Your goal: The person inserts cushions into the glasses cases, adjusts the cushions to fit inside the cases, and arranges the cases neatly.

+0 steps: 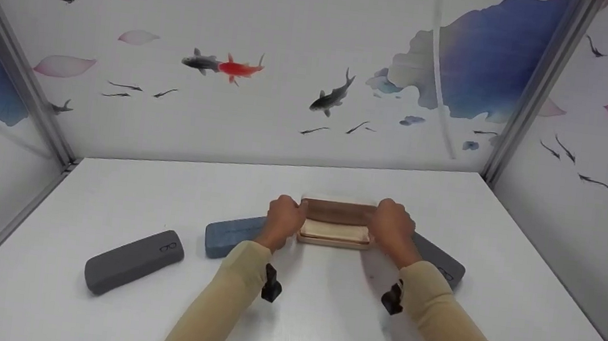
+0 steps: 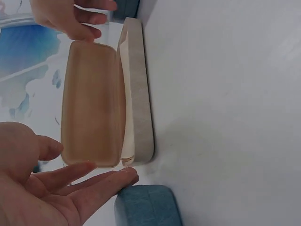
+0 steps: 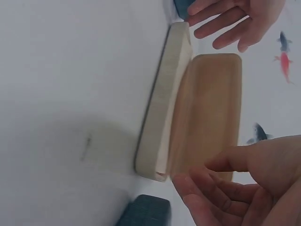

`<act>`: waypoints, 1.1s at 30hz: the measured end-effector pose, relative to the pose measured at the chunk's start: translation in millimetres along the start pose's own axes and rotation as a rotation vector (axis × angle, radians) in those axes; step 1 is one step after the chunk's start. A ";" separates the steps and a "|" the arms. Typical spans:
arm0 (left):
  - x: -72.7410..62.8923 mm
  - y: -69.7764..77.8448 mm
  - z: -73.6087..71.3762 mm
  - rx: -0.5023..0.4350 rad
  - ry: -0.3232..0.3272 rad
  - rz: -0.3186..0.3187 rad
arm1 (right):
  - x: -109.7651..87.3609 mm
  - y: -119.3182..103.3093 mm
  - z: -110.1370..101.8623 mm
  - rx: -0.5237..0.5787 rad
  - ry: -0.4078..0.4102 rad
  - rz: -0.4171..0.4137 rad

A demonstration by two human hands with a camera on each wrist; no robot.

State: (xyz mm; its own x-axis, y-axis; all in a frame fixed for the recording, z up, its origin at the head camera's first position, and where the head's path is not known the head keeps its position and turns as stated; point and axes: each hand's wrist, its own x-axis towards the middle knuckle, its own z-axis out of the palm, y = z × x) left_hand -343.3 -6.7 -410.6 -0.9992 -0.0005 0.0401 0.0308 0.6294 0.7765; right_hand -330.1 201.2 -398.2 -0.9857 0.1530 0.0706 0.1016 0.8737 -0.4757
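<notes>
A beige glasses case (image 1: 333,242) stands on the white table with its lid (image 2: 91,103) raised, showing a brown lining and a pale cloth (image 1: 335,230) in the base. At its left end is my left hand (image 1: 283,219); the thumb touches the lid's corner and the fingers stretch out fairly straight beside the end. My right hand (image 1: 392,229) is at the opposite end. Its thumb lies over the lid's corner and its curled fingers (image 3: 216,188) are at the lid's end, so it pinches the lid there.
A blue glasses case (image 1: 230,236) lies left of the beige one, partly behind my left hand. Farther left is a dark grey glasses case (image 1: 134,261). Another grey case (image 1: 439,260) lies partly behind my right arm. Printed walls (image 1: 279,133) border the table.
</notes>
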 end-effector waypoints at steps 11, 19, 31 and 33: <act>7.4 20.6 -5.9 0.082 -0.004 0.010 | 14.2 -0.7 -26.2 0.147 0.112 0.051; 10.6 19.3 9.4 0.021 -0.005 -0.017 | 19.8 1.4 -10.7 0.391 -0.086 0.150; 7.1 10.8 21.1 -0.032 0.049 -0.065 | 17.7 -4.0 7.6 0.521 -0.262 0.226; 6.6 11.6 19.7 -0.063 0.049 -0.088 | 17.8 -4.1 8.9 0.502 -0.248 0.222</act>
State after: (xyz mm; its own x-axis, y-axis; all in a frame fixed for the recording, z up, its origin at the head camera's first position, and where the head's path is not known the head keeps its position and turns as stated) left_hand -350.1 15.8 -413.7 -0.9957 -0.0924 -0.0005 -0.0538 0.5751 0.8163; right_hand -349.2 196.2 -402.7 -0.9562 0.1418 -0.2559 0.2923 0.4990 -0.8158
